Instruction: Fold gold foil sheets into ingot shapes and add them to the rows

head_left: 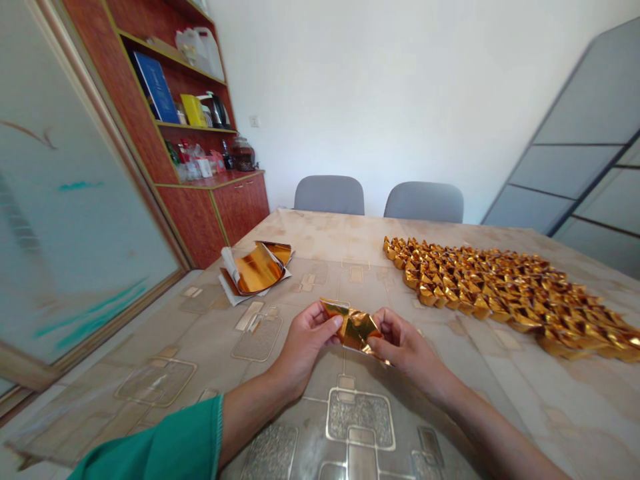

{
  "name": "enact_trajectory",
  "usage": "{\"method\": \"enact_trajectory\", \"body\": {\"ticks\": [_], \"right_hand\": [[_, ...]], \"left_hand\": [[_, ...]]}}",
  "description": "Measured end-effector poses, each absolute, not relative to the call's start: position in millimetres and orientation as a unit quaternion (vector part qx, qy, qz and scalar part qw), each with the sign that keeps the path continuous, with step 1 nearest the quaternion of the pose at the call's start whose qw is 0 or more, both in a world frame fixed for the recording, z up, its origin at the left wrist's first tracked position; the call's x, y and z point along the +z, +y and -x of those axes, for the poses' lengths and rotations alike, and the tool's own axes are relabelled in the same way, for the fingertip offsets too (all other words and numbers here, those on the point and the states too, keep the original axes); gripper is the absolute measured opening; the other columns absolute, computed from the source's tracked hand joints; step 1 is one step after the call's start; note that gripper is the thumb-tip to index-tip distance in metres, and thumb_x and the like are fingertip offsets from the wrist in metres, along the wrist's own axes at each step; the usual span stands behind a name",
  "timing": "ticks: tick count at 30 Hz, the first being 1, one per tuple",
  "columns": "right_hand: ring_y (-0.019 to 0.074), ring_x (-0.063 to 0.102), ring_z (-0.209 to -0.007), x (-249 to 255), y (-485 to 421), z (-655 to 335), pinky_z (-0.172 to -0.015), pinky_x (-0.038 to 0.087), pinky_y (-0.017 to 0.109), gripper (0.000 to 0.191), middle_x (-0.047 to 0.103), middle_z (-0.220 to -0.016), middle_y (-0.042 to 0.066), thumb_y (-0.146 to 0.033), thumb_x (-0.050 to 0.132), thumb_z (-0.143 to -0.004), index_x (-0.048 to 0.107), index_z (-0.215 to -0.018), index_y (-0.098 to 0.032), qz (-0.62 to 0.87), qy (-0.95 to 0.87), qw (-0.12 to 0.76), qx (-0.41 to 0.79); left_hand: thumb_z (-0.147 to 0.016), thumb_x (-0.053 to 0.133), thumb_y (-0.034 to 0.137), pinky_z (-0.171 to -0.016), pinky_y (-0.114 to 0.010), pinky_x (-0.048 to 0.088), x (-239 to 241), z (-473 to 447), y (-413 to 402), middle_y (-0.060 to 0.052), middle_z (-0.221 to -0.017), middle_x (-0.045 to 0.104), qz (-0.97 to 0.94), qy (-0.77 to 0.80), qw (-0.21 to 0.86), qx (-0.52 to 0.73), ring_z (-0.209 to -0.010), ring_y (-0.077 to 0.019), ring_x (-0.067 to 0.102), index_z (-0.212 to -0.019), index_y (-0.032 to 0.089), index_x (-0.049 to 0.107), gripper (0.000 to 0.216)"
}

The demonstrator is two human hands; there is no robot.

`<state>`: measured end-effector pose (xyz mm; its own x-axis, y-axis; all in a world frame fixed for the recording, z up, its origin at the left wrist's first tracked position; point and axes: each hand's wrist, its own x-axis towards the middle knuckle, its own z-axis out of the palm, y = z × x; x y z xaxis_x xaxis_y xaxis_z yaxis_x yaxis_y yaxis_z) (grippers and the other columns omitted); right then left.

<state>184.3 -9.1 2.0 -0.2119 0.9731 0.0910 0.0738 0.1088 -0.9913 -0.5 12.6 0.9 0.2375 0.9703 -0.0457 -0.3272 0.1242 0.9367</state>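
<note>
Beige patterned glossy-covered table: carries all pcs. Massed folded gold-foil pcs., R side: R arm swinging wide could scatter them. Curled gold-and-white sheet stack, L side: a draft might shift it. L hand, R hand: fingers pinch opp. ends of creased shiny gold-foil piece, btwn. them above table; uneven pull may tear it.
</note>
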Motion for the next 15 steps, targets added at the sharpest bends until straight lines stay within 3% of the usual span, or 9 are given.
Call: {"method": "enact_trajectory", "body": {"ticks": [15], "right_hand": [[0.017, 0.05, -0.064, 4.8, -9.3, -185.5, -0.058, 0.038, 0.03, 0.022, 0.056, -0.074, 0.0, -0.044, 0.065, -0.082, 0.053, -0.085, -0.025, 0.425, -0.59, 0.458, 0.512]], "left_hand": [[-0.077, 0.074, 0.032, -0.065, -0.023, 0.047, 4.0, 0.6, 11.9, -0.004, -0.09, 0.069, -0.422, 0.36, 0.667, 0.497, -0.076, -0.0132, 0.061, -0.094, 0.016, 0.066, 0.025]]}}
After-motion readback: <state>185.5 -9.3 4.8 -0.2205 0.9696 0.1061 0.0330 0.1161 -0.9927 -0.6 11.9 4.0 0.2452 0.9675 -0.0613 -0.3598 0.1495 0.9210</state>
